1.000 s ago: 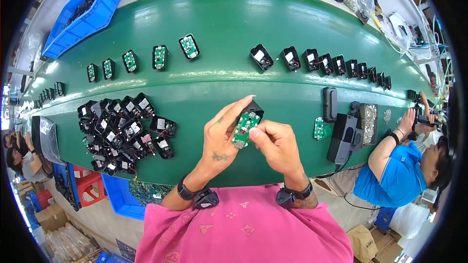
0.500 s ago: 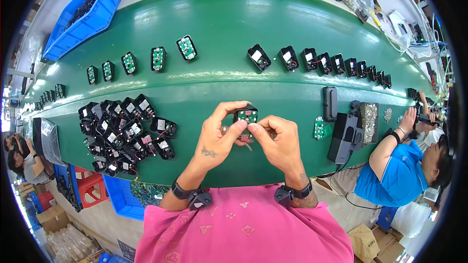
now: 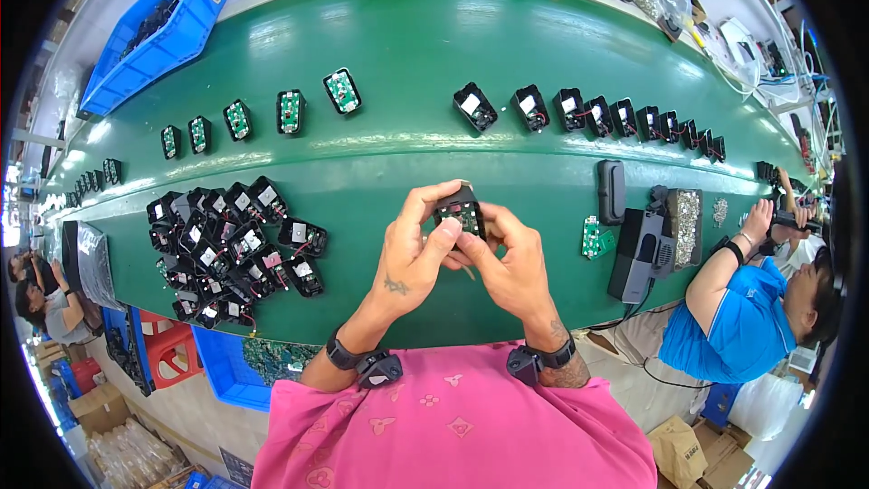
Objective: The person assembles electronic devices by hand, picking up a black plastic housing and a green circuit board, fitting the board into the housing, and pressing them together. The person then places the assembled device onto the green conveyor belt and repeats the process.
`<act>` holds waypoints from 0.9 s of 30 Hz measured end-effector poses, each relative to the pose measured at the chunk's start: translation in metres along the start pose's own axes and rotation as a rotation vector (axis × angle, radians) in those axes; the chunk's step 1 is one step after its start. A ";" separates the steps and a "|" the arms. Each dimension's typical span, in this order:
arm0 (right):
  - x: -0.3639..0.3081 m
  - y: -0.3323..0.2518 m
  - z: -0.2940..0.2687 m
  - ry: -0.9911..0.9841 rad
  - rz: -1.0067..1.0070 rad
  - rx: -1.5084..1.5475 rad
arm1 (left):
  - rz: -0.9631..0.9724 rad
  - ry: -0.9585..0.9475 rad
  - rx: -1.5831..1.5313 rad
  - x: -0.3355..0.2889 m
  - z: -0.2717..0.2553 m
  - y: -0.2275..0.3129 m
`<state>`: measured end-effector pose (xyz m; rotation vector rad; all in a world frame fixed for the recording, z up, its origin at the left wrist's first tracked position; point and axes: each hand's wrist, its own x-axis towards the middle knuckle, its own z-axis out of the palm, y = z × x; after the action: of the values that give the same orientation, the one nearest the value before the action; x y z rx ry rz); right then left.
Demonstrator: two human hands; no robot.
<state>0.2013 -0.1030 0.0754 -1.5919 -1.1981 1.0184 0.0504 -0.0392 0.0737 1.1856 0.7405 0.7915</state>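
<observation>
Above the near half of the bench, my left hand point(image 3: 415, 240) and my right hand point(image 3: 507, 258) are both closed around a small black plastic housing point(image 3: 464, 195). A green circuit board point(image 3: 464, 213) sits in its open face, and both my thumbs press on the board's lower part. My fingers cover the housing's sides and lower end. To the left lies a heap of similar black housings point(image 3: 213, 258) with wires. A loose green circuit board point(image 3: 591, 237) lies on the bench right of my right hand.
Housings fitted with boards point(image 3: 291, 111) stand in a row at far left; wired housings point(image 3: 530, 107) line the far right. A grey-black device point(image 3: 636, 258) and a tray of small metal parts point(image 3: 686, 228) lie at right. Beside them sits a co-worker in a blue shirt point(image 3: 724, 330). A blue crate point(image 3: 163, 32) stands far left.
The housing in my hands has tilted and its board looks darker. My right fingers have moved up along its side, and both thumbs sit slightly differently.
</observation>
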 end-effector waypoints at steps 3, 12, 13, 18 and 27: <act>-0.001 0.000 0.007 0.004 -0.084 0.017 | 0.033 -0.002 0.125 0.001 -0.006 0.000; -0.006 0.027 -0.008 -0.178 -0.089 0.203 | 0.191 -0.245 0.200 -0.002 -0.016 0.003; -0.006 0.027 -0.009 -0.159 -0.123 0.215 | 0.191 -0.246 0.201 -0.003 -0.014 0.006; -0.007 0.011 -0.001 -0.029 -0.165 0.215 | 0.402 -0.038 0.529 -0.006 0.001 0.005; 0.005 -0.007 0.012 0.188 -0.518 -0.188 | 0.354 0.257 0.480 -0.007 0.020 -0.006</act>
<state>0.1891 -0.0949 0.0783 -1.3697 -1.4997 0.4254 0.0641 -0.0559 0.0725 1.6970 0.9817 1.1119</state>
